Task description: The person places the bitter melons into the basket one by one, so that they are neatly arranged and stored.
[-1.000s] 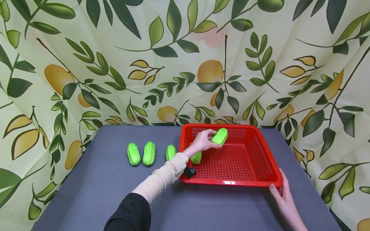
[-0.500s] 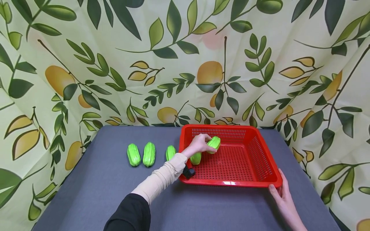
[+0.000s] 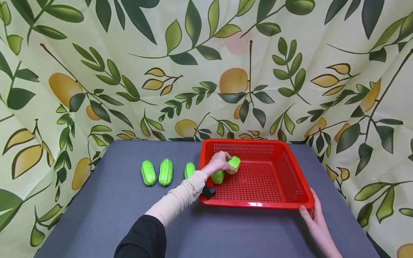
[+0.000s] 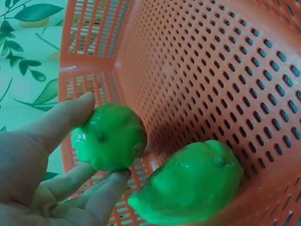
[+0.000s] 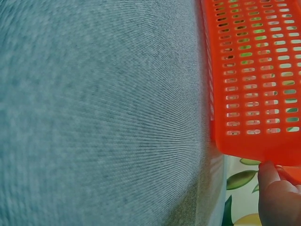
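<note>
My left hand (image 3: 220, 162) pinches a bright green, ridged chayote (image 3: 233, 165) between thumb and fingers, inside the left part of a red perforated plastic basket (image 3: 251, 205). In the left wrist view, the held chayote (image 4: 110, 136) shows its stem end, and a second chayote (image 4: 190, 186) lies in the basket beside it. That second chayote (image 3: 217, 177) is partly covered by my left hand in the head view. My right hand (image 3: 316, 218) grips the basket's near right corner, thumb on the rim. In the right wrist view, only part of the right hand (image 5: 278, 195) shows at the corner.
Left of the basket, three more chayotes lie on the grey tablecloth (image 3: 96, 215): a left one (image 3: 148, 172), a middle one (image 3: 166, 172) and a right one (image 3: 190, 170) close to the basket. A leaf-patterned curtain (image 3: 193, 71) hangs behind and at both sides.
My left hand has moved left and slightly down in the basket with the chayote, bringing it close to the other one there. My right hand stays on the corner.
</note>
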### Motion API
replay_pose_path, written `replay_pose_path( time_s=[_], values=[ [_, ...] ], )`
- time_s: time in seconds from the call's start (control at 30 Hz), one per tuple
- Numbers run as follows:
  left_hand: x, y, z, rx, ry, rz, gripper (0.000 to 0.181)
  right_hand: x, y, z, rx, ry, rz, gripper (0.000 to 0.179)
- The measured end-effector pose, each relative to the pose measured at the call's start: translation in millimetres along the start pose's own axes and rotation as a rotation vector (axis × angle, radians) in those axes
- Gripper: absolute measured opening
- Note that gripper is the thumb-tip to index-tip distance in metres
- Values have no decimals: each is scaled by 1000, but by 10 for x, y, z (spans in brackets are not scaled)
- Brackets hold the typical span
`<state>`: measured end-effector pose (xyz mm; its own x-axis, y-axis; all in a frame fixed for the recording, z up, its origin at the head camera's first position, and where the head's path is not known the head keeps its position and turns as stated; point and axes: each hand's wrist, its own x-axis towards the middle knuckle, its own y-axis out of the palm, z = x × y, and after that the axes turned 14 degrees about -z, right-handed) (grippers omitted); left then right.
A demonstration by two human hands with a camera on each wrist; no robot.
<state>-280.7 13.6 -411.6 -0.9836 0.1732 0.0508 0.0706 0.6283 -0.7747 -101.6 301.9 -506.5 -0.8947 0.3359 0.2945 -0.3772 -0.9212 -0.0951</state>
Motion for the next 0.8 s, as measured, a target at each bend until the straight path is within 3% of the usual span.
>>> replay_pose_path(
  time_s=[0.8],
  values=[
    [0, 51, 34, 147, 59, 64, 49, 3, -13, 61, -35, 21, -2, 71]
  ],
)
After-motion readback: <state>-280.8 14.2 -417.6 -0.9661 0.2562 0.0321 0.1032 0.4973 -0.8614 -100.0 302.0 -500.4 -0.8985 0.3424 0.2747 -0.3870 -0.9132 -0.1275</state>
